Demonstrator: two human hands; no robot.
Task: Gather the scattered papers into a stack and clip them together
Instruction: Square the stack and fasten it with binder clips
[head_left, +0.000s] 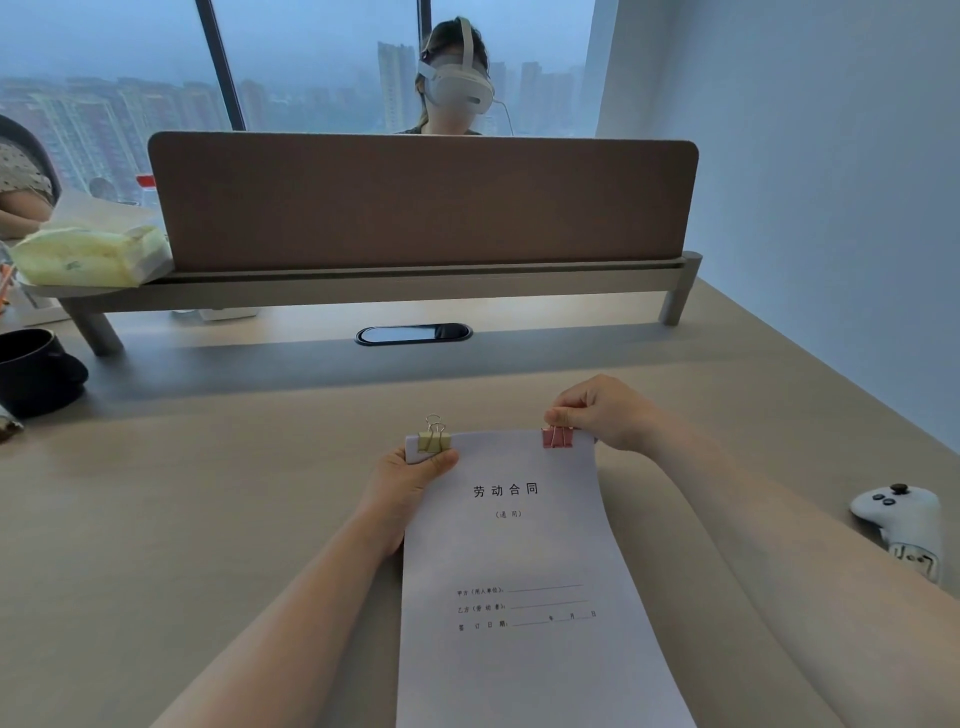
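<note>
A stack of white papers (519, 551) with printed text is held above the desk in front of me. A gold binder clip (434, 440) sits on the top edge near the left corner, its wire handles upright. A pink binder clip (557, 437) sits on the top edge near the right corner. My left hand (410, 483) grips the stack's top left corner, thumb on top just below the gold clip. My right hand (605, 413) pinches the handles of the pink clip between thumb and fingers.
A beige desk (208, 519) runs to a brown divider panel (421, 200) with a shelf. A white controller (906, 527) lies at the right edge. A black mug (36, 371) and a tissue pack (88, 254) are at the left. A person with a headset sits behind the divider.
</note>
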